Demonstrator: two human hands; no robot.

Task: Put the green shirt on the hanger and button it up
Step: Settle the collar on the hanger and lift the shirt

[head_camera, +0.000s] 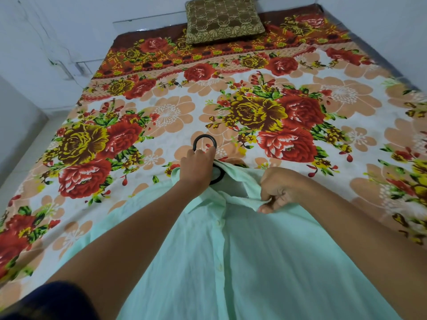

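- Pale walls close in around a bed (346, 93) dressed in a loud floral sheet, with a brown-and-gold patterned pillow (223, 18) propped at the far end.
- Spread flat on the near half of that bed lies the green shirt (231, 262), front up, its placket closed and small pale buttons running down the middle.
- A black hanger (204, 142) is inside the shirt; its round hook pokes out beyond the collar, and a dark curve of its neck shows in the collar opening.
- The left hand (196, 168) has its fingers curled round the base of the hook, gripping it just above the neckline.
- The right hand (278, 189) pinches the right collar flap between thumb and curled fingers, tugging the cloth sideways.
- By my reckoning the buttoning looks nearly finished, though the top button under the collar is hidden from where I stand.
- Risk from here: pulling the collar too hard could drag one shoulder off the hanger arm, since the thin fabric slides easily.
- Lifting by the hook before the collar sits square may leave the shirt hanging lopsided.
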